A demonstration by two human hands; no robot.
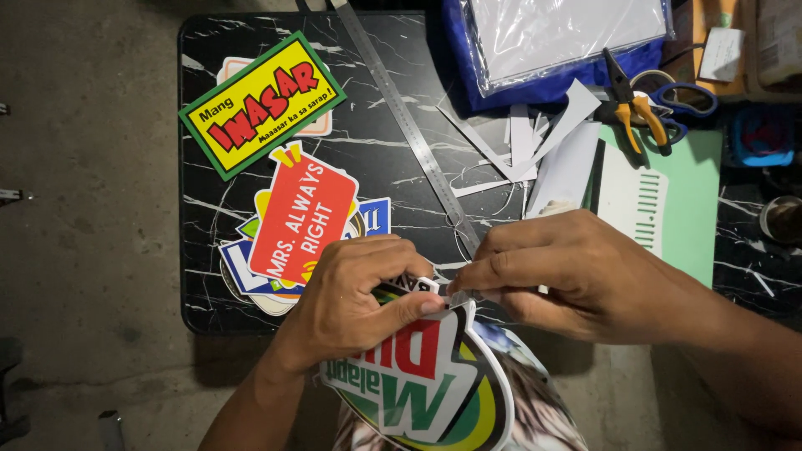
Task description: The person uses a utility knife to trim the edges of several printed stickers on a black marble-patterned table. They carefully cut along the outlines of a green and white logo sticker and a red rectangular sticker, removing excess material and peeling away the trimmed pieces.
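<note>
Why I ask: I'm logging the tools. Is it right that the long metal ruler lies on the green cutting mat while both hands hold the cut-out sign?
Not quite. In the head view the metal ruler lies on the black marbled table, not the green mat. Both the left hand and right hand do hold the cut-out sign.

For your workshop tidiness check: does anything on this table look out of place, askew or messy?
Yes. White paper offcuts lie scattered loose at the table's middle, beside the steel ruler, which lies diagonally across the black marble-patterned table. The pliers and scissors lie in a heap, partly on the green cutting mat.
</note>
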